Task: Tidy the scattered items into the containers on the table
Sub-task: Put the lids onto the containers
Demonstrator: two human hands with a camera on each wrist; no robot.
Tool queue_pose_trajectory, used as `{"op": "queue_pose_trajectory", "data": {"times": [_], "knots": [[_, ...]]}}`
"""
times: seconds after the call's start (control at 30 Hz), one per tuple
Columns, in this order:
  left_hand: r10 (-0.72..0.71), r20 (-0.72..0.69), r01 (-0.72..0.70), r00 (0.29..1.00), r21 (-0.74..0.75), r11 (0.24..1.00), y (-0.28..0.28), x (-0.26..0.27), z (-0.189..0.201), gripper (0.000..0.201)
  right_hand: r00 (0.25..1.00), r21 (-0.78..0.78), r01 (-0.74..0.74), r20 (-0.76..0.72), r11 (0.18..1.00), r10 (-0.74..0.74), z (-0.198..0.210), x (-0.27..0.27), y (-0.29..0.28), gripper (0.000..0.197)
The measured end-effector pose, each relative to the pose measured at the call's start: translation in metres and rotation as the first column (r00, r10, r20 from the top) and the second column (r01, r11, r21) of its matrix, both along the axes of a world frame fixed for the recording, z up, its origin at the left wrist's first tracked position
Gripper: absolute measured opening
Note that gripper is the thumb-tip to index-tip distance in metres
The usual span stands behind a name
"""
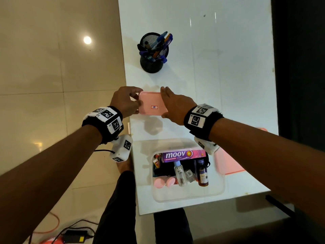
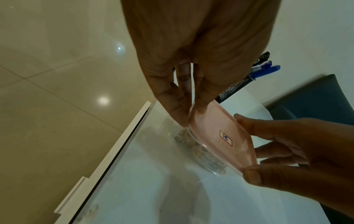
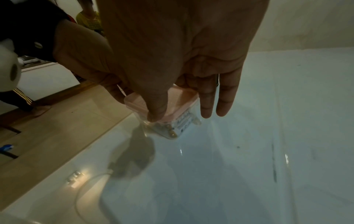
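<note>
Left hand (image 1: 125,101): pinches the left end of the small box with the pink lid (image 1: 152,105).
Right hand (image 1: 175,104): grips its right end.
Box: between both hands, above the bench (image 1: 228,76).

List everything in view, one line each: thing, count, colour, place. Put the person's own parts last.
small box: one, clear with pink lid, between both hands, table's left edge
pen holder: one, black mesh, far left of table, holds blue pens
large tub: one, clear, near edge, open
moov carton: one, purple-pink, in the tub
bottles: several, clear and brown, in the tub
large lid: one, pink, right of the tub
table: one, white
left hand: fingers pinch the small box's left end
right hand: thumb and fingers grip its right end
</note>
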State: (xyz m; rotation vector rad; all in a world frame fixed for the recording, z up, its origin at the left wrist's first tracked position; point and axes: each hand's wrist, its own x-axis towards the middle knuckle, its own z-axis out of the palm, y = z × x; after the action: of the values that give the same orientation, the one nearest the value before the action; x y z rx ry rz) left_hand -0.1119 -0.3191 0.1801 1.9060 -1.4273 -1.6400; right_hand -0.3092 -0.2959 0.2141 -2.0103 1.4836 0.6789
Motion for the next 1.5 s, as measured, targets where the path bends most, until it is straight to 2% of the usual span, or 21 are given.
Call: {"op": "queue_pose_trajectory", "data": {"times": [0.17, 0.27, 0.33, 0.47, 0.57, 0.63, 0.7, 0.77, 0.83, 0.9, 0.97, 1.03, 1.1, 1.2, 1.3, 1.37, 1.4, 1.5], "knots": [[-0.04, 0.043, 0.041, 0.998, -0.009, 0.999, 0.006, 0.001, -0.003, 0.034, 0.999, -0.007, 0.001, 0.041, 1.0, 0.0, -0.002, -0.001, -0.003, 0.098], [-0.098, 0.071, 0.1, 0.993, -0.013, 0.995, 0.018, -0.003, -0.001, 0.037, 0.998, -0.035, 0.009, 0.066, 0.999, -0.007, -0.002, 0.001, -0.009, 0.101], [-0.102, 0.074, 0.105, 0.992, -0.033, 0.994, 0.026, -0.007, -0.001, 0.036, 0.996, -0.064, 0.008, 0.084, 0.998, -0.002, -0.002, 0.002, -0.012, 0.094], [0.07, -0.055, -0.067, 0.996, 0.06, 0.996, 0.036, -0.011, 0.009, 0.026, 0.984, -0.087, 0.048, 0.175, 0.995, -0.032, -0.003, 0.001, -0.006, 0.07], [0.13, -0.125, -0.125, 0.984, 0.053, 0.991, 0.045, -0.015, 0.026, 0.017, 0.955, -0.099, 0.112, 0.285, 0.989, -0.079, 0.01, -0.005, 0.005, 0.069], [0.179, -0.158, -0.182, 0.971, -0.003, 0.983, 0.053, -0.02, 0.037, 0.02, 0.916, -0.078, 0.175, 0.379, 0.982, -0.133, 0.024, -0.014, 0.016, 0.075], [0.219, -0.164, -0.235, 0.962, -0.084, 0.968, 0.064, -0.026, 0.05, 0.023, 0.846, -0.012, 0.26, 0.484, 0.965, -0.222, 0.039, -0.024, 0.03, 0.086], [0.217, -0.154, -0.243, 0.964, -0.182, 0.953, 0.078, -0.035, 0.059, 0.022, 0.744, 0.071, 0.378, 0.57, 0.923, -0.348, 0.051, -0.03, 0.046, 0.088], [0.22, -0.147, -0.251, 0.964, -0.246, 0.936, 0.094, -0.043, 0.066, 0.023, 0.586, 0.16, 0.54, 0.633, 0.827, -0.505, 0.061, -0.033, 0.065, 0.075], [0.23, -0.146, -0.265, 0.962, -0.294, 0.918, 0.109, -0.053, 0.075, 0.025, 0.404, 0.235, 0.692, 0.657, 0.682, -0.636, 0.068, -0.035, 0.082, 0.056], [0.217, -0.137, -0.252, 0.967, -0.354, 0.901, 0.127, -0.062, 0.082, 0.025, 0.275, 0.278, 0.771, 0.666, 0.573, -0.694, 0.074, -0.038, 0.102, 0.039], [0.184, -0.152, -0.229, 0.971, -0.375, 0.898, 0.146, -0.068, 0.089, 0.024, 0.204, 0.314, 0.782, 0.686, 0.538, -0.698, 0.078, -0.041, 0.125, 0.028], [0.129, -0.154, -0.177, 0.98, -0.366, 0.913, 0.167, -0.068, 0.093, 0.024, 0.168, 0.341, 0.778, 0.695, 0.527, -0.699, 0.08, -0.045, 0.148, 0.024], [0.061, -0.09, -0.088, 0.994, -0.339, 0.937, 0.2, -0.061, 0.087, 0.026, 0.156, 0.348, 0.794, 0.676, 0.499, -0.72, 0.077, -0.057, 0.184, 0.021], [0.089, 0.007, -0.081, 0.996, -0.348, 0.934, 0.229, -0.043, 0.074, 0.026, 0.227, 0.322, 0.811, 0.596, 0.489, -0.77, 0.068, -0.072, 0.215, 0.023], [0.117, 0.076, -0.091, 0.99, -0.28, 0.956, 0.246, -0.03, 0.065, 0.025, 0.228, 0.362, 0.799, 0.556, 0.479, -0.8, 0.058, -0.078, 0.231, 0.023], [0.123, 0.092, -0.1, 0.988, -0.221, 0.97, 0.253, -0.025, 0.061, 0.03, 0.252, 0.361, 0.792, 0.541, 0.493, -0.802, 0.051, -0.08, 0.237, 0.024], [0.086, 0.058, -0.083, 0.995, -0.066, 0.994, 0.268, -0.018, 0.052, 0.044, 0.442, 0.282, 0.74, 0.48, 0.611, -0.757, 0.032, -0.075, 0.246, 0.031]]}}
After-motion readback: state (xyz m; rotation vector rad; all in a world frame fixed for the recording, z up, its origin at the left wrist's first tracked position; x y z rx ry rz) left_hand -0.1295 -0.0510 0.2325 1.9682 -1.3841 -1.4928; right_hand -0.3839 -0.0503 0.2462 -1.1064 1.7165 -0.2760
